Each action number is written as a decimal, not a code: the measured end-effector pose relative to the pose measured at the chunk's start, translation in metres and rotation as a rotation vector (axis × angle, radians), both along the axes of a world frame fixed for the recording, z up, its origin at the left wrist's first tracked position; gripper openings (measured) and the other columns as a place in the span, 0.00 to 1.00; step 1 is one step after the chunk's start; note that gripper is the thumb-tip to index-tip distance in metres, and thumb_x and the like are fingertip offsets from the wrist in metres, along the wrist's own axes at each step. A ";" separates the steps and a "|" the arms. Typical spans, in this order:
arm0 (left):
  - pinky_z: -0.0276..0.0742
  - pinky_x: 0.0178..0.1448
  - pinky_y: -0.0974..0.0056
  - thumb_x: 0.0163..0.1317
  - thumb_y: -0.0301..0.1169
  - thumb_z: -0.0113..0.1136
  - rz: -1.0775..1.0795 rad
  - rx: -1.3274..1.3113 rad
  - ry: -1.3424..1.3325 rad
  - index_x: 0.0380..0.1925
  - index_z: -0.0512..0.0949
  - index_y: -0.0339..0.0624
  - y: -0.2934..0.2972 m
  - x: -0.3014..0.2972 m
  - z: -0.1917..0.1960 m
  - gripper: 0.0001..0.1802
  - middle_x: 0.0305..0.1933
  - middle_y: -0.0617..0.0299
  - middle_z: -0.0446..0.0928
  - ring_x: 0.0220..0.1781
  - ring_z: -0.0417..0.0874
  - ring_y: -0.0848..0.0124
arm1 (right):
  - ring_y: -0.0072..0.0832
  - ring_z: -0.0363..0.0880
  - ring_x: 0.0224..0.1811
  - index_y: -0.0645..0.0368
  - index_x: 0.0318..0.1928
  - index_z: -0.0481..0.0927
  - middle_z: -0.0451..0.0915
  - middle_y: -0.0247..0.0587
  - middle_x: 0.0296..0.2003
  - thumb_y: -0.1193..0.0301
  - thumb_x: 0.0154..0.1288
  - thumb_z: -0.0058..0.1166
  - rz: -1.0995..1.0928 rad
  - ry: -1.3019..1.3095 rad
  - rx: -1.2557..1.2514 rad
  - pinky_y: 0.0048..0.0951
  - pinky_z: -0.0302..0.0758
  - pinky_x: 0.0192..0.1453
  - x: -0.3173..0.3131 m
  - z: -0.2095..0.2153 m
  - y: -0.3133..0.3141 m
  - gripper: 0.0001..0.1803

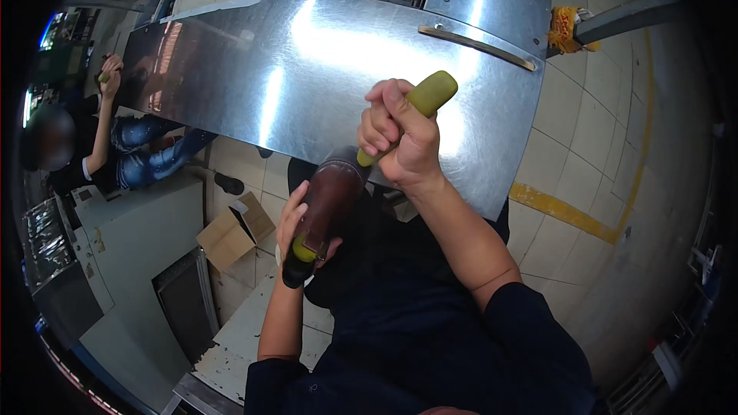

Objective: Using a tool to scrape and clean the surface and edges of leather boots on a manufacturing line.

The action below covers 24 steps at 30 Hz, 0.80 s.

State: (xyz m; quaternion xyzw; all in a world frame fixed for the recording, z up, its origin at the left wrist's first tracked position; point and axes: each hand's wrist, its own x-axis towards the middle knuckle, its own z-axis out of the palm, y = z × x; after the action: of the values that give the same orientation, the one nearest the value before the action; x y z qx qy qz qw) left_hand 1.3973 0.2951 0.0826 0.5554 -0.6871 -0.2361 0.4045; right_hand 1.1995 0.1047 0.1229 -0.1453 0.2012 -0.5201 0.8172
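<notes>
My left hand (289, 217) is wrapped round the sides of a dark brown leather shoe (330, 192), held over my lap at the near edge of the metal table. A yellow-green form (304, 250) shows in the shoe's near end, beside a black part. Closed in a fist, my right hand (411, 138) grips an olive-green rounded bar (435, 92). One end of the bar sticks out above the fist. Its lower end comes close to the shoe's far end; whether they touch I cannot tell.
The shiny metal table (215, 69) spans the far side, with a metal strip (477, 46) on it. An open cardboard box (231, 234) lies on the tiled floor at left. Another person (100, 146) sits at the table's left end. A grey cabinet (142, 300) stands nearer.
</notes>
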 end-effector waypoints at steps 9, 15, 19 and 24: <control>0.76 0.69 0.43 0.59 0.42 0.77 -0.038 -0.124 -0.023 0.70 0.63 0.49 -0.003 0.006 -0.010 0.44 0.72 0.33 0.66 0.70 0.75 0.37 | 0.21 0.59 0.14 0.56 0.30 0.72 0.59 0.28 0.14 0.61 0.78 0.55 0.053 -0.040 0.120 0.27 0.61 0.21 0.020 -0.008 -0.005 0.18; 0.78 0.68 0.43 0.58 0.40 0.76 -0.057 -0.112 -0.049 0.71 0.61 0.48 -0.003 0.013 -0.013 0.44 0.71 0.33 0.67 0.69 0.76 0.37 | 0.19 0.56 0.13 0.55 0.30 0.73 0.59 0.26 0.14 0.63 0.78 0.53 0.115 0.053 0.142 0.25 0.58 0.18 0.032 -0.001 -0.009 0.16; 0.78 0.68 0.46 0.56 0.38 0.77 -0.033 -0.083 -0.035 0.70 0.62 0.46 -0.008 0.007 -0.005 0.44 0.71 0.33 0.69 0.68 0.77 0.38 | 0.18 0.56 0.13 0.55 0.28 0.72 0.59 0.26 0.14 0.65 0.76 0.55 0.128 0.208 0.058 0.25 0.58 0.18 0.038 0.009 -0.009 0.16; 0.73 0.72 0.51 0.51 0.31 0.77 0.165 0.269 0.297 0.69 0.67 0.40 0.000 -0.012 0.017 0.44 0.71 0.37 0.71 0.71 0.76 0.45 | 0.19 0.57 0.12 0.54 0.27 0.71 0.59 0.26 0.14 0.65 0.75 0.56 0.184 0.147 0.144 0.25 0.59 0.19 0.043 0.002 -0.025 0.17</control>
State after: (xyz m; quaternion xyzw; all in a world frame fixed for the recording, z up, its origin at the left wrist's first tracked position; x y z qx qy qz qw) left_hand 1.3852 0.2955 0.0992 0.6178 -0.5344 -0.3711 0.4417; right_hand 1.2429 0.0794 0.1247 -0.1417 0.2832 -0.4152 0.8529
